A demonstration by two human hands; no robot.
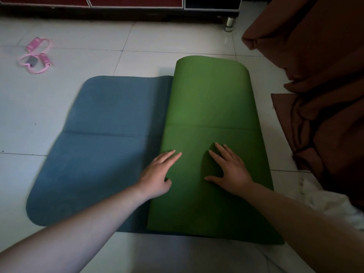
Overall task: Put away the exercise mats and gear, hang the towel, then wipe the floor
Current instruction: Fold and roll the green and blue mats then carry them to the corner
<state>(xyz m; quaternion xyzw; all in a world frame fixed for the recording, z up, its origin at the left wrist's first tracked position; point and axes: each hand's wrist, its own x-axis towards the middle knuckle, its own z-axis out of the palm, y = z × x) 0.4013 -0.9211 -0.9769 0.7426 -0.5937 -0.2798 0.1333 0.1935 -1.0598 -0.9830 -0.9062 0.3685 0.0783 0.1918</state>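
Note:
An exercise mat lies on the tiled floor, blue-grey on its upper face (pixel 102 146) and green on its underside (pixel 212 107). Its right part is folded over to the left, so the green side shows. My left hand (pixel 157 174) rests flat at the left edge of the green fold, fingers spread. My right hand (pixel 228 168) presses flat on the green surface, fingers apart. Neither hand grips anything. A pink figure-eight resistance band (pixel 37 55) with foam handles lies on the floor at the far left.
A brown cloth (pixel 315 75) drapes over furniture on the right and reaches the floor beside the mat. White fabric (pixel 325 203) lies at the lower right. A dark cabinet base (pixel 118 8) with a metal leg (pixel 230 23) runs along the back.

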